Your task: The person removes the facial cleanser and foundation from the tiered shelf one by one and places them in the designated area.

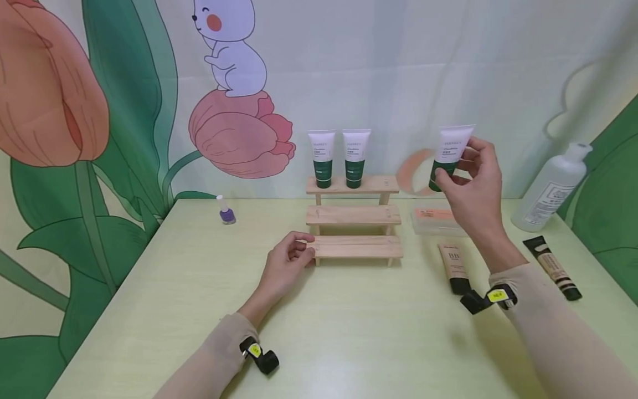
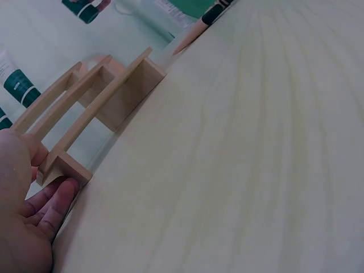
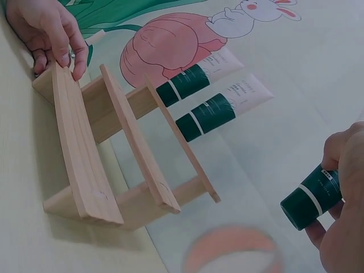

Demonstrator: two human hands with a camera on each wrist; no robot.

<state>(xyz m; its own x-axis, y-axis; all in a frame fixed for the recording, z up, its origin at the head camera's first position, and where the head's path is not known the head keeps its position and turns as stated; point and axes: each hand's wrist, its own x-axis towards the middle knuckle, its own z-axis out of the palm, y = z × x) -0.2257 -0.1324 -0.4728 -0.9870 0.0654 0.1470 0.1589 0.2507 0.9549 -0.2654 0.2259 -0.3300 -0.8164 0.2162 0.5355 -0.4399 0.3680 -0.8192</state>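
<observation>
A three-step wooden stand (image 1: pixel 354 247) sits at the back of the table. On its top step two white-and-green squeeze tubes (image 1: pixel 323 159) stand upright on their caps, at the left and middle. My left hand (image 1: pixel 286 263) grips the left end of the lowest step, thumb and fingers around the board's edge, as the left wrist view also shows. My right hand (image 1: pixel 476 183) holds a third white-and-green squeeze tube (image 1: pixel 451 148) in the air, right of the stand, cap downward and slightly tilted. In the right wrist view that tube's green cap (image 3: pixel 300 209) shows below the fingers.
A purple nail polish bottle (image 1: pixel 227 213) stands at the left. To the right are a clear plastic box (image 1: pixel 423 221), a beige BB cream tube (image 1: pixel 453 266), a black-and-tan tube (image 1: pixel 552 268) and a large white bottle (image 1: pixel 550 188). A printed curtain (image 1: pixel 349 72) hangs behind.
</observation>
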